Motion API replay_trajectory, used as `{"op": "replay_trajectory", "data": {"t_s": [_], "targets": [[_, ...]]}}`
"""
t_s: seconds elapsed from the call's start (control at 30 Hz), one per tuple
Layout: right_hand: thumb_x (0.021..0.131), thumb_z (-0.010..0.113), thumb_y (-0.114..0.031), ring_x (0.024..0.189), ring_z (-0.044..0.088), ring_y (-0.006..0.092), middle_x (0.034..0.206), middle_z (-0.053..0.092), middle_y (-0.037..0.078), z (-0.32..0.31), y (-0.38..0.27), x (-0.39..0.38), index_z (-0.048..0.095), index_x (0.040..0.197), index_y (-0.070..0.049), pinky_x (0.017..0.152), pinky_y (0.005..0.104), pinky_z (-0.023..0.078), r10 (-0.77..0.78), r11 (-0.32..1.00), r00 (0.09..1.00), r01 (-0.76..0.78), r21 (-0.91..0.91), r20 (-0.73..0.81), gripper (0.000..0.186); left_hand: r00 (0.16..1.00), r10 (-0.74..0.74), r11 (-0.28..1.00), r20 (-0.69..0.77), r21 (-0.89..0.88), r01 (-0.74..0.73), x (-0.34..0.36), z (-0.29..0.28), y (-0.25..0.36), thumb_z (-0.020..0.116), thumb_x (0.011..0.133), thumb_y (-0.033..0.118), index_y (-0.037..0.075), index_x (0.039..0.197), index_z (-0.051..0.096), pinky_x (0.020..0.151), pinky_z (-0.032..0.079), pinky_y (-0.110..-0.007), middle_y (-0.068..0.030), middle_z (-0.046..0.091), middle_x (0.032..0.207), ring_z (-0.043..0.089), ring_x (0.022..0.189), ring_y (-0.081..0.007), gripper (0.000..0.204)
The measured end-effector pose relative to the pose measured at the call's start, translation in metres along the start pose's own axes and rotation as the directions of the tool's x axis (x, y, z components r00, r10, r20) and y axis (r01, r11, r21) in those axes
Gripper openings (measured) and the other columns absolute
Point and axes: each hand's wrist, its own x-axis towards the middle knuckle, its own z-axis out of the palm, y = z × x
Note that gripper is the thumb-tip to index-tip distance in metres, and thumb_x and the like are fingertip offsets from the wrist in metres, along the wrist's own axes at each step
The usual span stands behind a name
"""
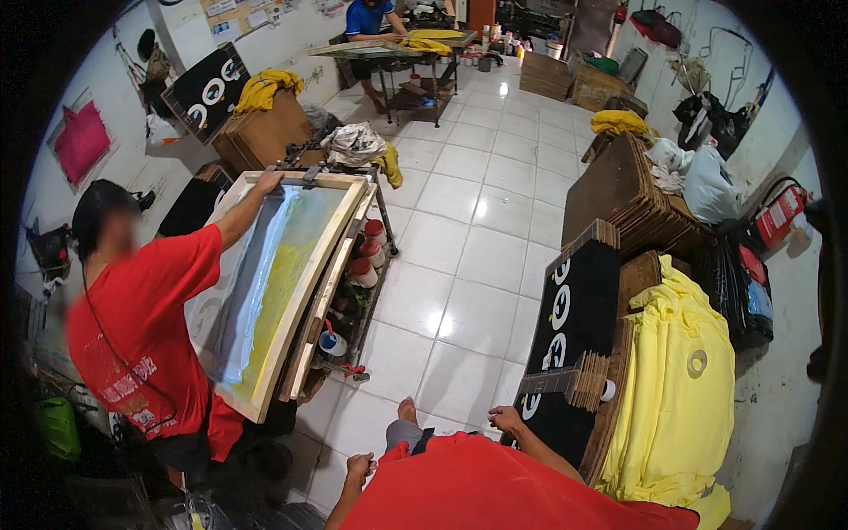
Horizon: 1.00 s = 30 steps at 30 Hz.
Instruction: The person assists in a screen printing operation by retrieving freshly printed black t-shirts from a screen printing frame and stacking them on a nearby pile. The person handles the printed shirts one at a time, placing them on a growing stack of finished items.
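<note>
My left hand point(360, 466) is low in the view beside my red shirt point(495, 490), fingers curled; whether it holds anything is too small to tell. My right hand point(505, 419) has its fingers bent with nothing visible in them, close to a stack of boards carrying black fabric with white ring prints point(565, 344). Right of that stack, yellow garments point(671, 380) lie piled, with a roll of tape point(697, 362) on them.
A person in red point(141, 327) at left grips a wooden-framed screen point(344, 203) on a rack with bottles point(364, 272). Another person in blue point(362, 19) works at a far table. Stacked boards point(592, 190) and bags point(711, 181) line the right. Tiled floor point(459, 265) runs between.
</note>
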Motion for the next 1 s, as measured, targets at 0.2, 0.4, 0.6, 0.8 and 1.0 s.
{"op": "replay_trajectory", "data": {"t_s": [0.2,0.4,0.6,0.8,1.0], "targets": [[0.079,0.06,-0.006,0.073,0.064,0.0178,0.085,0.066,0.011,0.001,-0.002,-0.002,0.059,0.111,0.003,0.058,0.0271,0.048,0.058,0.998,0.998,-0.059,0.014,0.018,0.033,0.998,-0.025,0.994,0.052,-0.104,0.03,0.035,-0.001,-0.023,0.065,0.082,0.018,0.001,0.083,0.06,0.046,0.043,-0.026,-0.0095,0.064,0.069,0.059,0.054,-0.014,0.018],[0.081,0.059,-0.006,0.074,0.064,0.0193,0.086,0.066,0.011,0.001,0.001,-0.001,0.059,0.111,0.003,0.064,0.0313,0.05,0.018,1.0,0.999,-0.018,-0.025,0.033,0.032,0.997,-0.035,0.999,0.071,-0.024,0.037,0.055,0.0,-0.034,0.066,0.082,0.02,0.003,0.084,0.06,0.047,0.043,-0.027,-0.0074,0.064,0.07,0.06,0.055,-0.0134,0.018],[0.081,0.058,-0.006,0.074,0.064,0.0197,0.084,0.066,0.011,-0.001,0.003,-0.003,0.058,0.111,0.003,0.063,0.0316,0.051,0.021,1.0,0.999,-0.021,0.007,0.032,0.031,0.994,-0.046,0.995,0.1,-0.078,0.054,0.077,0.007,-0.049,0.066,0.082,0.022,0.005,0.085,0.061,0.048,0.043,-0.027,-0.0066,0.064,0.07,0.06,0.055,-0.0129,0.018],[0.082,0.057,-0.003,0.073,0.063,0.0197,0.086,0.065,0.012,-0.004,0.008,-0.003,0.058,0.111,0.005,0.061,0.0306,0.05,0.027,0.999,0.999,-0.026,-0.023,0.043,0.03,0.995,-0.053,0.998,0.082,-0.039,0.056,0.064,0.013,-0.046,0.067,0.081,0.022,0.005,0.085,0.061,0.047,0.042,-0.026,-0.0063,0.064,0.07,0.058,0.053,-0.0118,0.019],[0.082,0.057,-0.002,0.071,0.062,0.0192,0.087,0.065,0.012,-0.006,0.006,0.0,0.058,0.11,0.005,0.061,0.0303,0.05,0.042,0.999,0.997,-0.042,0.002,0.058,0.029,0.994,-0.023,0.997,0.105,-0.071,0.03,0.047,0.025,-0.035,0.067,0.081,0.02,0.004,0.083,0.061,0.044,0.04,-0.025,-0.0059,0.063,0.067,0.055,0.051,-0.0106,0.017]]}}
